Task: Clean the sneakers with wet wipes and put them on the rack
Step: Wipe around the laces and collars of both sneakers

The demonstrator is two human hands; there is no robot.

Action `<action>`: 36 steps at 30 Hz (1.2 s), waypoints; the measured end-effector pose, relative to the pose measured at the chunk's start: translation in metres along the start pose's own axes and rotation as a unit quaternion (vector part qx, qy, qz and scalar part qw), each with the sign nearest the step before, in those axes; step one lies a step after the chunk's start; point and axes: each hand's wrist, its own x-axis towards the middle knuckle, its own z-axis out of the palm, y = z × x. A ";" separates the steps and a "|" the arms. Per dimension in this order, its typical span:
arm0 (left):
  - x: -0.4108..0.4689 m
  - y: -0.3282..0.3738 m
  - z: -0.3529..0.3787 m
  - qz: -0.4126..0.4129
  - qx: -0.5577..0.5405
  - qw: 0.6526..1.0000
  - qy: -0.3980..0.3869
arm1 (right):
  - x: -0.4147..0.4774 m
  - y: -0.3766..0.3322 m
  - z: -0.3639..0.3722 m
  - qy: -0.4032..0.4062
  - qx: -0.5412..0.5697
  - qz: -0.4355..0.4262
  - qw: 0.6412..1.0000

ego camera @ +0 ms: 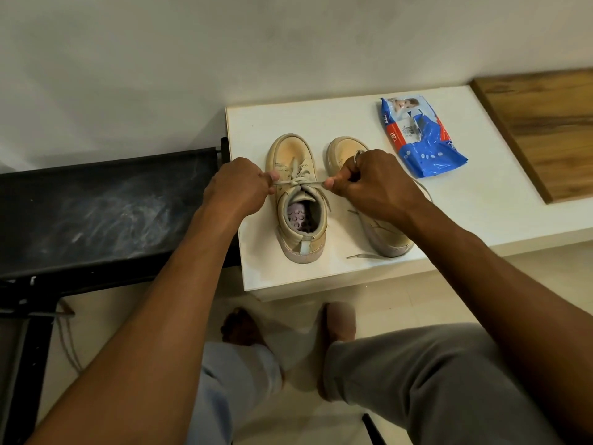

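While the left hand [239,184] curls its fingers and pinches one end of the lace [296,182] between thumb and forefinger, the right hand [373,179] pinches the other end the same way. The lace runs taut and level between the two fists.

Between the hands stands the left sneaker [300,203], beige and upright on its sole. Its long axis runs away from the person, toe toward the wall and heel opening toward the body. Under and beyond the right hand sits the right sneaker [345,150], parallel to the first and pointing the same way, its middle hidden by the wrist. Its loose lace [362,255] trails beside the heel.

Outward of the left hand lies the black rack [102,203], butting against the white platform [321,274] that carries both sneakers. The platform's left edge passes under the left hand. A strip of white surface shows between the heels and the near edge. Beyond and outward of the right hand lies the blue wet wipes pack [423,139], near the right sneaker's toe but apart from it. Farther outward, a wooden board [545,130] borders the platform.
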 end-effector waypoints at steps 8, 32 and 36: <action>0.003 0.001 0.002 -0.007 0.011 1.000 -0.005 | 0.000 0.000 0.000 0.001 0.005 0.005 1.000; -0.041 0.101 0.044 0.245 0.030 0.969 0.024 | 0.000 0.034 -0.059 0.096 -0.019 0.082 0.992; -0.046 0.110 0.056 0.231 0.017 0.973 -0.009 | -0.003 0.053 -0.067 -0.007 -0.032 0.131 0.991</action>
